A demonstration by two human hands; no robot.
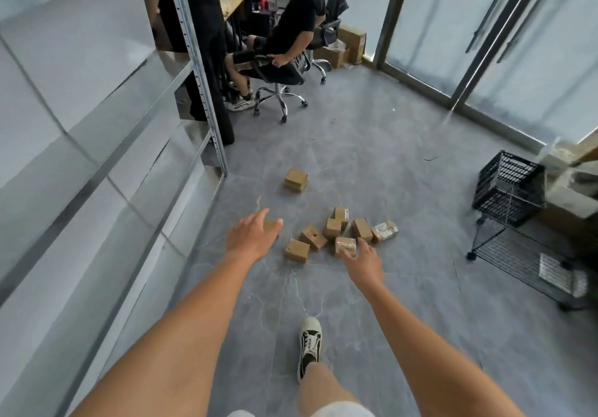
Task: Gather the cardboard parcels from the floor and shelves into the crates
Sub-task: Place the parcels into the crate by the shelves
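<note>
Several small cardboard parcels (333, 229) lie in a loose cluster on the grey floor, and one more parcel (295, 180) sits apart, farther away. My left hand (250, 233) is stretched out with straight fingers over the left side of the cluster and covers part of a parcel. My right hand (364, 263) reaches toward a tape-wrapped parcel (345, 244), fingers relaxed, holding nothing. A black plastic crate (508, 187) stands on a wire rack at the right.
A metal shelf unit (97, 144) runs along the left. A person sits on a wheeled office chair (278, 93) at the back. Glass doors (485, 44) line the right wall. The black wire rack (517, 255) stands low at the right. My shoe (310, 345) is on the floor.
</note>
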